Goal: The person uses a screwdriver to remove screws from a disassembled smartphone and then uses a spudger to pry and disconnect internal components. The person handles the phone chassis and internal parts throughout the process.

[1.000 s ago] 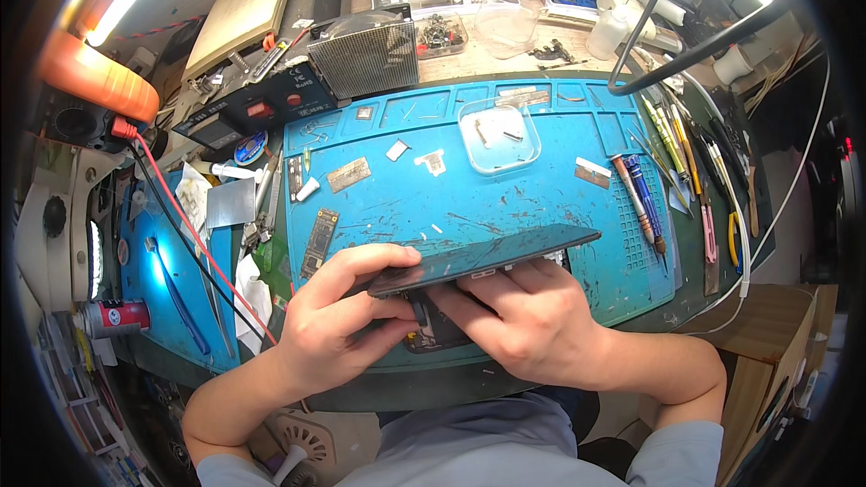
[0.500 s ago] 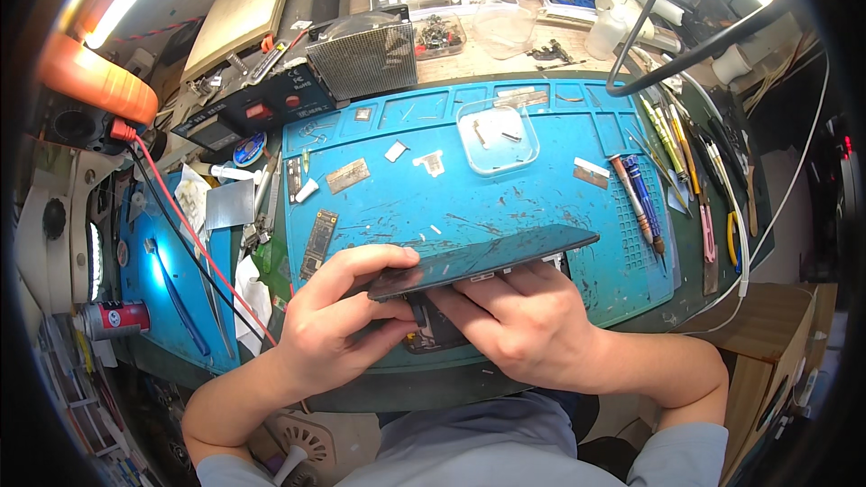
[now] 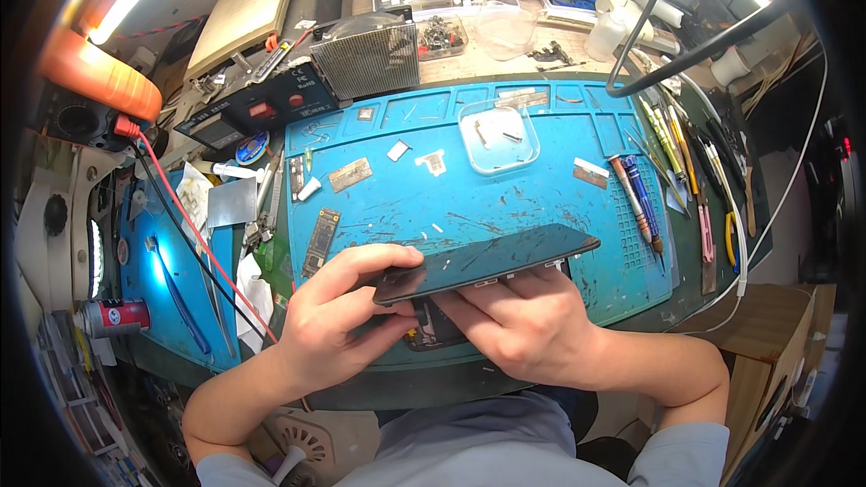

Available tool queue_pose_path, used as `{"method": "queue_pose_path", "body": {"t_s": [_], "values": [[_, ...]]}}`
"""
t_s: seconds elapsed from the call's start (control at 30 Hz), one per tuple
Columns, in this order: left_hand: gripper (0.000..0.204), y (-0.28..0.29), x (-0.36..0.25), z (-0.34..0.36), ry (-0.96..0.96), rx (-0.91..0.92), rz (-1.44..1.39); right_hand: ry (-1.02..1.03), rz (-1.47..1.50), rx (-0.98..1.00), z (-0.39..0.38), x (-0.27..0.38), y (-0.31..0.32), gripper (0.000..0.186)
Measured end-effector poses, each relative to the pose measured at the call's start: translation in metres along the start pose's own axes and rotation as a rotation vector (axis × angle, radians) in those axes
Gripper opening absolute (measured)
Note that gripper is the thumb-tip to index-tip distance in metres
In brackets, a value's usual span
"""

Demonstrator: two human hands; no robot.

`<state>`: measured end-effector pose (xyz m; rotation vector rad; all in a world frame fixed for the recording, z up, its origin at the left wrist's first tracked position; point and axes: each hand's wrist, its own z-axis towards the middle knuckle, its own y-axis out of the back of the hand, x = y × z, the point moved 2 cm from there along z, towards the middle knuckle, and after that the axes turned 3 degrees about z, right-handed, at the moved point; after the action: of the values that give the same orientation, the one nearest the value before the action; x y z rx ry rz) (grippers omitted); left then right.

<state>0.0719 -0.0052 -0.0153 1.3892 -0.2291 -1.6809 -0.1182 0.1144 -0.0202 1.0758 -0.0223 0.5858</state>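
A black phone screen is held tilted above an opened phone body near the front of the blue mat. My left hand grips the screen's left end, index finger along the far edge and thumb tucked below. Beneath the screen, my right hand is closed, its bent fingers reaching in between screen and body. Its fingertips are hidden there, so what they touch does not show. Of the phone body only the left part is visible, with small yellow and dark parts inside.
A clear plastic box with small parts sits farther back on the mat. Left lies a circuit board; right are screwdrivers and tweezers. Red and black leads cross the left side. A black arm hangs over the back right.
The screen has tipped slightly, and the dark piece by my left thumb no longer shows. Both hands stay in nearly the same place.
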Motion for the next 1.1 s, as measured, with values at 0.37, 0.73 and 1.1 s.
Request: {"method": "queue_pose_path", "body": {"t_s": [0.37,0.73,1.1], "values": [[0.025,-0.0002,-0.0001,0.0011,0.017,-0.006,-0.006,-0.001,0.002,-0.014,-0.0005,-0.0008,-0.0006,0.037],[0.023,0.0014,0.0015,0.0016,0.040,-0.018,-0.028,-0.004,-0.048,0.027,-0.0009,0.0019,-0.0006,0.032],[0.019,0.0010,0.0023,-0.0012,0.125,-0.056,-0.019,-0.006,-0.098,-0.010,-0.0042,0.0016,-0.0039,0.033]]}}
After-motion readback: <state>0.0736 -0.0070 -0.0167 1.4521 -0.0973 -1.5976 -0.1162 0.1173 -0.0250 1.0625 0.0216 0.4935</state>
